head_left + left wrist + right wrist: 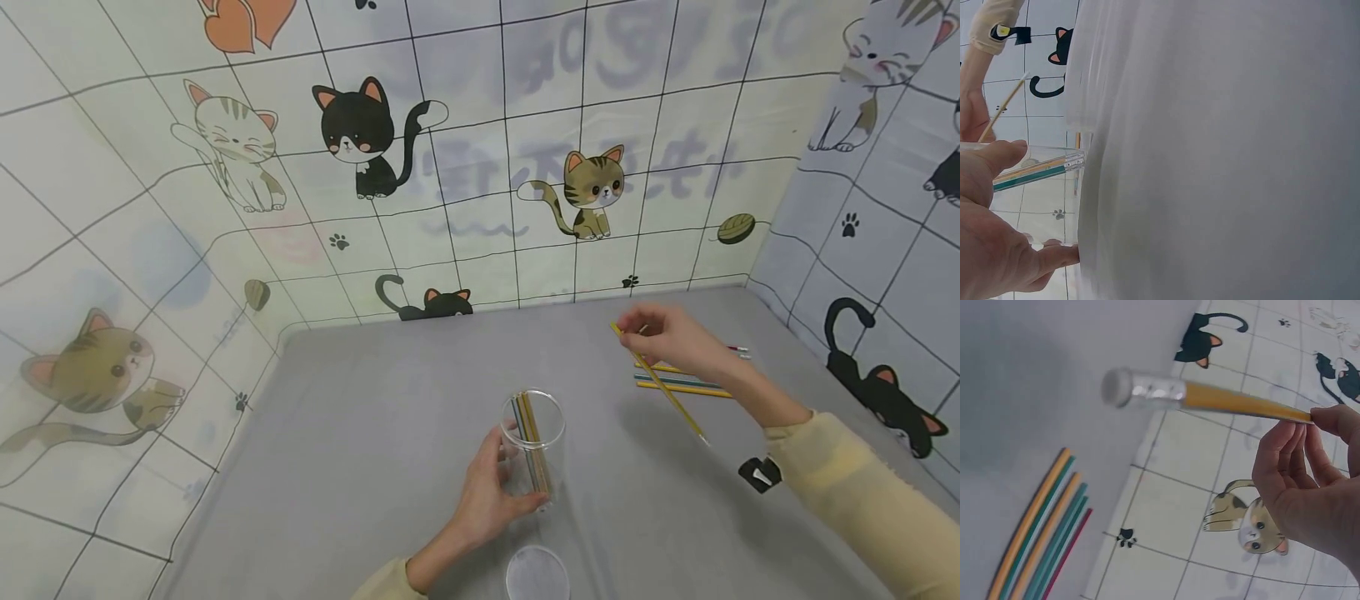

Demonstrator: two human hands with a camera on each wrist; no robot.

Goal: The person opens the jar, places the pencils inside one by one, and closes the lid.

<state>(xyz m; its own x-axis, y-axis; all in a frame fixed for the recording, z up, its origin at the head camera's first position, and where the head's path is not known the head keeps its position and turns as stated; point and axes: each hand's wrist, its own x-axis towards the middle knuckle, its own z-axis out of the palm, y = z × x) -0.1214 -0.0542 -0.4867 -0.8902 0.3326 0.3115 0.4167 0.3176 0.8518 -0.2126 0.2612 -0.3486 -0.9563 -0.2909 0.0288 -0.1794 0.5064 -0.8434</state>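
In the head view my left hand (483,500) grips a clear cylindrical container (563,425) low on its side, thumb across the front. Several yellow and blue-green pencils (534,442) lean inside it; the left wrist view shows their metal-banded ends (1074,162) at its base. To the right, my right hand (671,342) pinches a yellow pencil (675,402) near one end with thumb and fingertips. This pencil slants down, its white eraser (1116,387) pointing toward the right wrist camera. Beneath and behind that hand, several more pencils (1029,525) lie side by side on the table.
Close to the front edge of the head view is a clear round piece (537,575), near my left hand. A black device (759,473) sits by the right sleeve cuff. Cloth walls (480,250) with cat prints surround the grey table (390,400) at the back and sides.
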